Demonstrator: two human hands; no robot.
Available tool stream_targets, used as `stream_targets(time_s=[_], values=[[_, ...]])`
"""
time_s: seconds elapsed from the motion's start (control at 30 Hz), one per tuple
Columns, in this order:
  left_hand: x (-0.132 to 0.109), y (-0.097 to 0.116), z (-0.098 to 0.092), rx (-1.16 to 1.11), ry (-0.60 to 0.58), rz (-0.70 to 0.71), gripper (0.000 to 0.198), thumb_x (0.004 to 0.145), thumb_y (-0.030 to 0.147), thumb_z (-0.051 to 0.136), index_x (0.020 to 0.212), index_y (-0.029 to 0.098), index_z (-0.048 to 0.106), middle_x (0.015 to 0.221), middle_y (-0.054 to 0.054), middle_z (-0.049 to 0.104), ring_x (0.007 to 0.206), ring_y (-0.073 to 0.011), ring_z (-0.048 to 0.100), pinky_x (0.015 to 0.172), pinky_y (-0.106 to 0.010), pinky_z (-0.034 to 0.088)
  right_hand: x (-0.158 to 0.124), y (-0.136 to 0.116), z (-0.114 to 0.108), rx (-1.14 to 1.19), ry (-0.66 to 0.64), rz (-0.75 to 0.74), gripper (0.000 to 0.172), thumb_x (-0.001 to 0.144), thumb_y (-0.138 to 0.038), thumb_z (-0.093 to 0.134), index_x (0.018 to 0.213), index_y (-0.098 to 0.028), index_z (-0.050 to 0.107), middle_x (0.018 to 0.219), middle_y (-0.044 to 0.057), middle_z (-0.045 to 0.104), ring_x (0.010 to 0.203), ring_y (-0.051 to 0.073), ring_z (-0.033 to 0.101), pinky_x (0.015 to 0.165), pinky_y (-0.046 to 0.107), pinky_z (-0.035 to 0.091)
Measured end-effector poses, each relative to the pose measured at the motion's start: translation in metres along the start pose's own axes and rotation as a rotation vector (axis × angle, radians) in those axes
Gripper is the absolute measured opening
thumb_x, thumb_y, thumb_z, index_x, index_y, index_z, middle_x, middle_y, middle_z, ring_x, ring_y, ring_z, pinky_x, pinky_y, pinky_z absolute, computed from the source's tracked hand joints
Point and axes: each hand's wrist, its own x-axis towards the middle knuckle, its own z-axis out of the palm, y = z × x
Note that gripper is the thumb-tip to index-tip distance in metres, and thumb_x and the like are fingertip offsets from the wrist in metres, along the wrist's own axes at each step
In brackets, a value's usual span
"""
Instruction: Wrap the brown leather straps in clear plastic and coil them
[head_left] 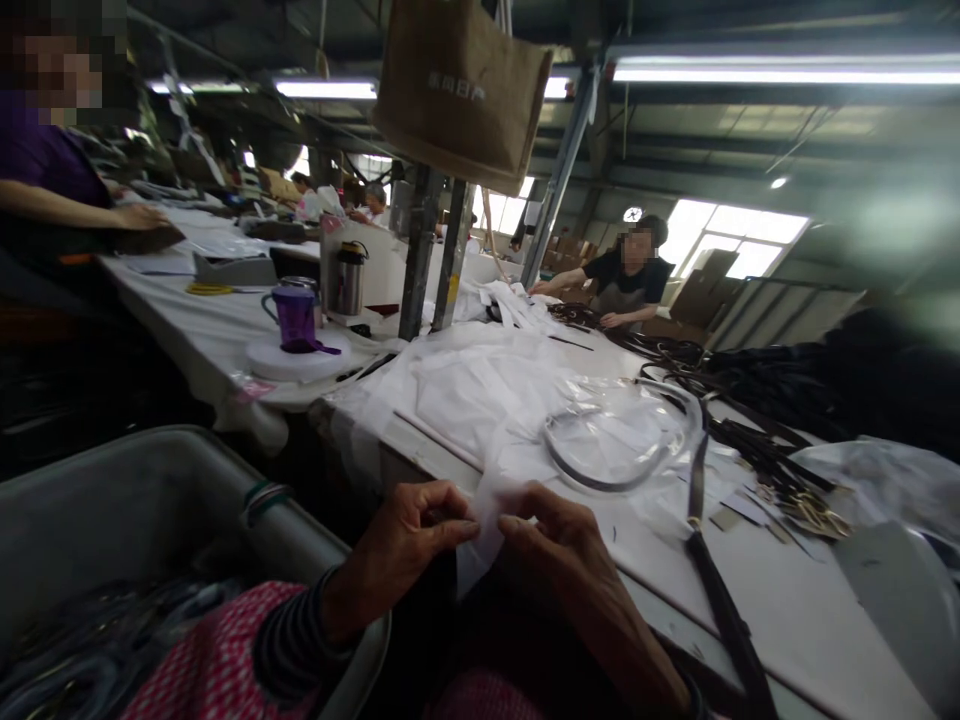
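Note:
My left hand (405, 545) and my right hand (559, 545) meet at the near edge of the white table (787, 590). Both pinch the same thin clear plastic bag (484, 520), which hangs down between them. Just beyond my hands a curved dark strap (600, 475) lies inside more clear plastic. A long dark belt-like strap (709, 560) runs along the table to the right of my right hand.
A grey bin (112, 500) with bagged pieces stands at my left. Loose white plastic bags (480, 390), a purple cup (294, 315), a steel flask (347, 278) and a heap of dark straps (750, 390) cover the table. A brown bag (461, 90) hangs overhead. Other people work at the left and far side.

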Motion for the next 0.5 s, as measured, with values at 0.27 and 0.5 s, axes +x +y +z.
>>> stream_targets(time_s=[0.27, 0.5], values=[[-0.012, -0.008, 0.027, -0.365, -0.169, -0.197, 0.032, 0.074, 0.039, 0.083, 0.085, 0.016, 0.064, 0.077, 0.0, 0.065, 0.071, -0.0138, 0.059, 0.062, -0.022, 0.047, -0.003, 0.018, 0.023, 0.198, 0.148, 0.001, 0.032, 0.078, -0.04, 0.081, 0.067, -0.015, 0.064, 0.062, -0.001, 0.06, 0.057, 0.012, 0.05, 0.054, 0.024, 0.04], [-0.012, -0.035, 0.05, -0.223, -0.178, -0.32, 0.043, 0.067, 0.054, 0.084, 0.069, 0.016, 0.064, 0.061, 0.003, 0.056, 0.057, -0.011, 0.047, 0.052, -0.02, 0.036, -0.034, 0.029, -0.024, 0.032, 0.114, 0.106, 0.039, 0.083, -0.053, 0.077, 0.078, -0.016, 0.066, 0.07, 0.0, 0.064, 0.062, 0.014, 0.056, 0.059, 0.025, 0.042]])
